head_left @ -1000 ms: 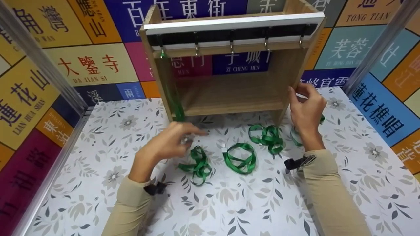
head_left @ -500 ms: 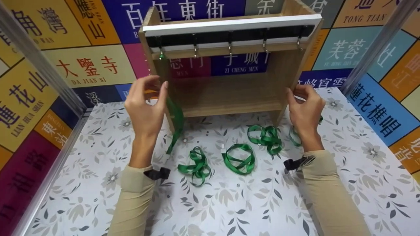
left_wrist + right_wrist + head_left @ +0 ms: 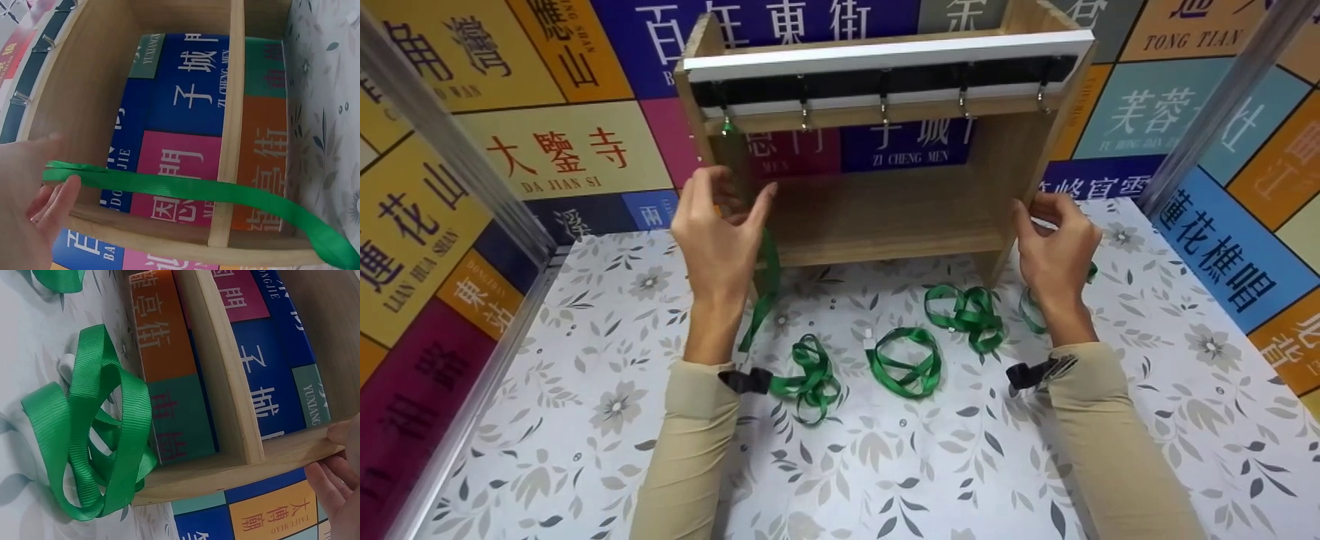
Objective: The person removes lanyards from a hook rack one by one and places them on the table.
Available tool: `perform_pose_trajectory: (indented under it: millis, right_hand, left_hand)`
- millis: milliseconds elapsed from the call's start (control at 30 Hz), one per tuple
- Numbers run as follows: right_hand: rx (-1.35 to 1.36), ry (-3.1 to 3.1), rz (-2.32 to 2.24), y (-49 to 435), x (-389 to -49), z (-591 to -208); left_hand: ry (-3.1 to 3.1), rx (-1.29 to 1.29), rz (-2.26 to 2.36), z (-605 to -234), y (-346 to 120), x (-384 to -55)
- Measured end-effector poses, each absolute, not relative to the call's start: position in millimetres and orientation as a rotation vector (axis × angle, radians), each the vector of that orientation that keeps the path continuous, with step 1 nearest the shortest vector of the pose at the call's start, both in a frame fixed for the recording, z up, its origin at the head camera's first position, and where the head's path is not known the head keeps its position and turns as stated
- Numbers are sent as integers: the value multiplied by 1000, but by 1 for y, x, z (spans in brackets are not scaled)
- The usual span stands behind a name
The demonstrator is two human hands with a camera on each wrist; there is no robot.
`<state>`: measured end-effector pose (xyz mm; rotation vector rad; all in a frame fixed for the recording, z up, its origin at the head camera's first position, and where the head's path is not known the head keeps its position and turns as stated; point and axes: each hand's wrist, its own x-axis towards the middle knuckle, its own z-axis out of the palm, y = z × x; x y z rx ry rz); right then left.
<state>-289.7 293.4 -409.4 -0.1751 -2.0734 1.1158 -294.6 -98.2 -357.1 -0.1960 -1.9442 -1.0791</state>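
Observation:
A small wooden rack [image 3: 877, 255] stands on the table, with a row of metal hooks [image 3: 884, 112] under its white and black front rail. From the leftmost hook hangs a green lanyard [image 3: 169, 185], its ribbon trailing down to the tabletop. My left hand [image 3: 718, 240] is at the rack's left side, thumb and fingers apart, with the ribbon passing right at the fingertips in the left wrist view. On the opposite side, my right hand [image 3: 1057, 244] pinches the front edge of the right side panel [image 3: 304, 453] between thumb and fingers.
Green lanyards lie bundled on the flower-patterned tabletop [image 3: 877, 480]: one loose heap [image 3: 814, 371], one ring [image 3: 915, 375] and another heap [image 3: 979, 315]. A further lanyard [image 3: 1033, 309] is partly hidden behind the right wrist. Coloured printed walls [image 3: 577, 157] enclose the table.
The left hand has risen from above the table to the rack's left side, then shifted slightly right. The hanging ribbon's lower end now reaches the tabletop. The right hand stays put.

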Motion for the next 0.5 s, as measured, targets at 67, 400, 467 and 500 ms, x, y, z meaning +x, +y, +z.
perform_pose_trajectory:
  millis: [67, 400, 467, 500]
  right_hand:
    - [-162, -2062, 1104, 294, -290, -410]
    - [-163, -2065, 1123, 293, -290, -410]
    - [-171, -2067, 1132, 293, -289, -410]
    - [-173, -2066, 1135, 293, -289, -410]
  left_hand:
    - [-1938, -209, -1051, -358, -100, -295]
    - [-1857, -287, -998, -346, -118, -289]
    - [-1804, -315, -997, -338, -120, -287]
    - [-1777, -326, -1001, -333, -122, -286]
